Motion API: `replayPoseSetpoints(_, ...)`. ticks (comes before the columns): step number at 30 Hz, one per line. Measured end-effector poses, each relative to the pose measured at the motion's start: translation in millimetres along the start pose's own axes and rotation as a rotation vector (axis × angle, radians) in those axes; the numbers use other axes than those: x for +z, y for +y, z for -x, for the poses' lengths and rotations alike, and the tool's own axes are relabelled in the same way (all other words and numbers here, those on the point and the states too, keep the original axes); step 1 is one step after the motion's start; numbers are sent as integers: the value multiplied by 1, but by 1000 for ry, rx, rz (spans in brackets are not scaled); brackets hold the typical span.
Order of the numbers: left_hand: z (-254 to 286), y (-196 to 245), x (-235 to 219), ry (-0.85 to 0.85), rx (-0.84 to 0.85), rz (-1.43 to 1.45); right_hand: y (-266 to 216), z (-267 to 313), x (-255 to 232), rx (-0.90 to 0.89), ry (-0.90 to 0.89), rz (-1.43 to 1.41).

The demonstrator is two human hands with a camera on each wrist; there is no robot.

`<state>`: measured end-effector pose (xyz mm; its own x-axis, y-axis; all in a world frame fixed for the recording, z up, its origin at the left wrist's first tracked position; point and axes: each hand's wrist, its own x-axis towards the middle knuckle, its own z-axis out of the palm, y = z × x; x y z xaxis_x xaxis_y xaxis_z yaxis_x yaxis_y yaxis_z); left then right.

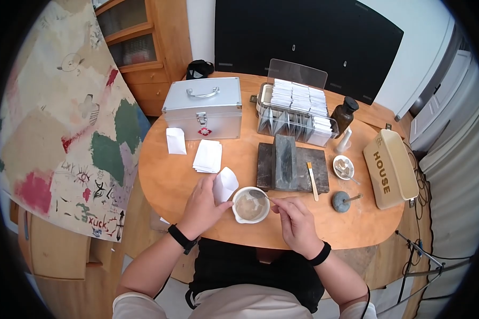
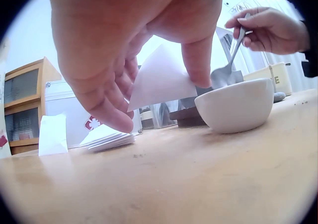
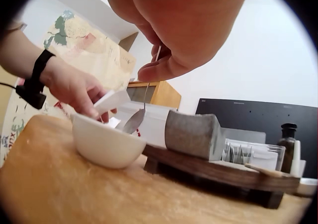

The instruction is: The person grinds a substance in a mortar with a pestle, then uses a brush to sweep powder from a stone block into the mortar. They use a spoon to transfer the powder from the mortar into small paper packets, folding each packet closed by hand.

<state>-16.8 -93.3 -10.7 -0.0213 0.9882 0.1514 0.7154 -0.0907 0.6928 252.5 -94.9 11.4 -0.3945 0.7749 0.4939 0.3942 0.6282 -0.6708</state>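
Observation:
The left hand (image 1: 200, 206) holds a white paper packet (image 1: 226, 184) between thumb and fingers, beside the left rim of a white bowl (image 1: 251, 218). In the left wrist view the packet (image 2: 161, 77) hangs between the thumb and curled fingers of the left hand (image 2: 134, 45). Brownish powder (image 1: 248, 207) lies in the bowl. The right hand (image 1: 298, 223) pinches the handle of a metal spoon (image 1: 257, 194), its head at the bowl's upper rim. From the right wrist, the spoon (image 3: 134, 121) slants down to the bowl (image 3: 107, 143), under the right hand (image 3: 179, 30).
Behind the hands are a stack of white packets (image 1: 207, 157), a silver case (image 1: 203, 109) and a dark board (image 1: 316, 165) with a stone block (image 1: 285, 162) and a brush (image 1: 312, 181). To the right stand a small dish (image 1: 343, 167), a round stone (image 1: 340, 202) and a beige bin (image 1: 388, 170).

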Motion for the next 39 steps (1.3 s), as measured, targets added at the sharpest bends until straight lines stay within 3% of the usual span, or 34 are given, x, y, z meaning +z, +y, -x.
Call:
replayPoseSetpoints(5, 1, 4, -1, -25, 18, 3, 17, 3, 15, 21, -26, -66)
replayPoseSetpoints(7, 0, 5, -2, -34, 18, 7, 26, 4, 13, 142, -87, -266)
replayPoseSetpoints(11, 1, 6, -2, -79, 2, 8, 29, -5, 0, 146, -97, -278)
replayPoseSetpoints(13, 2, 6, 1, -95, -8, 9, 23, -10, -5, 57, -91, -106)
replayPoseSetpoints(20, 1, 3, 2, -79, 6, 12, 11, -5, -7, 153, -173, -148)
replayPoseSetpoints(22, 1, 3, 3, -82, 14, 8, 5, -10, -10, -16, -217, 91)
replayPoseSetpoints(26, 0, 3, 3, -95, -5, 2, 1, -12, -7, -209, -304, 284)
replayPoseSetpoints(29, -1, 3, 4, -94, -18, 4, -5, -12, -2, -171, -276, 259)
replayPoseSetpoints(32, 0, 3, 4, -91, -20, 14, -9, -13, 1, -29, -239, 158)
replayPoseSetpoints(34, 0, 2, 4, -91, -20, 20, -10, -11, 4, 159, -112, 73)
replayPoseSetpoints(39, 1, 1, 5, -103, -36, 26, 2, 1, 20, 403, 42, -177)
